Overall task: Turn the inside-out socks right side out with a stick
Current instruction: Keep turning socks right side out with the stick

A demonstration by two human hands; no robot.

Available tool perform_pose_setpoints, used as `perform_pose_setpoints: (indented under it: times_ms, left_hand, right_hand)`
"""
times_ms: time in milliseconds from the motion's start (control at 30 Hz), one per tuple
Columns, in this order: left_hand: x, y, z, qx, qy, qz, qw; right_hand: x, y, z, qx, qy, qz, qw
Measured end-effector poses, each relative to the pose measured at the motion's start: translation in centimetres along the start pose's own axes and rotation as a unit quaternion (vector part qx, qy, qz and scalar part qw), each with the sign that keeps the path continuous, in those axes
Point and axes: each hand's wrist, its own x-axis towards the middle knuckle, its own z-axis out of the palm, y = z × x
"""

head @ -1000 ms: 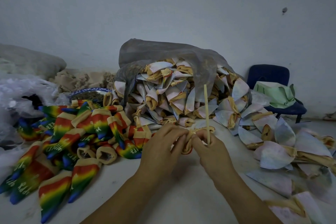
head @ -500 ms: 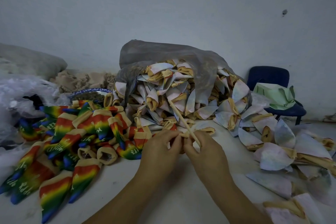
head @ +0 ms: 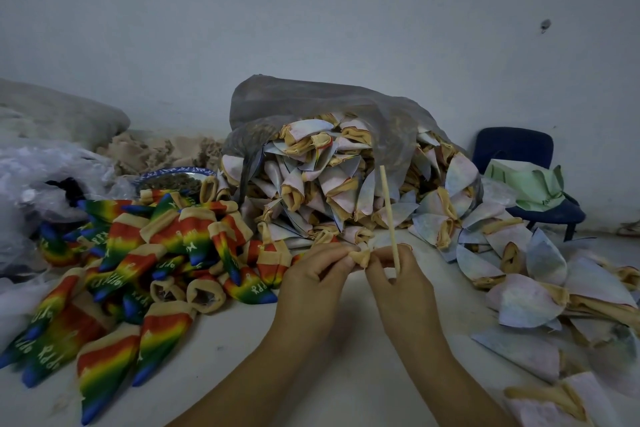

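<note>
Left hand (head: 313,276) and right hand (head: 398,284) pinch a bunched tan inside-out sock (head: 360,257) between them; the right also grips a pale wooden stick (head: 388,211), near-upright, just right of the sock.

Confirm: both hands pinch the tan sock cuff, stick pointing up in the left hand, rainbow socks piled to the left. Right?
No. The stick points up from the right hand, not the left hand; the head view shows it. The rest stands: both hands pinch the tan sock cuff, and the rainbow socks are piled to the left.
</note>
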Motion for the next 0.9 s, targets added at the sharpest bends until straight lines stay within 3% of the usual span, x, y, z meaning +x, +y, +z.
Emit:
perform_pose_setpoints:
  times_ms: [133,233,367,533,700,800,900]
  left_hand:
    - [0.0,-0.2,0.0,-0.069,0.016,-0.051,0.996]
    - [-0.1,0.1,0.2,-0.087,0.003,-0.044,0.995]
    - [-0.1,0.2,0.6,-0.112,-0.016,-0.027,0.993]
    - [0.0,0.6,0.3,-0.182,-0.024,-0.1,0.978]
    - [0.7,0.4,-0.2,-0.262,-0.031,-0.236,0.935]
    - [0.9,0.4,-0.5,-0.332,-0.096,-0.277,0.897]
    - [0.9,0.4,-0.6,-0.313,-0.163,-0.294,0.888]
  right_hand:
    - [-0.4,-0.2,0.4,-0.018,-0.039,-0.017,0.999]
    - [-0.4,0.0,0.8,-0.035,-0.049,-0.026,0.998]
    - [-0.2,0.1,0.4,-0.043,0.008,-0.051,0.998]
    - [-0.1,-0.3,0.0,-0.006,0.031,-0.048,0.998]
    - [0.1,-0.5,-0.3,0.059,0.037,-0.024,0.997]
    - [0.1,-0.5,-0.5,0.044,0.038,-0.018,0.998]
    - [0.2,-0.4,-0.6,0.025,0.036,-0.006,0.999]
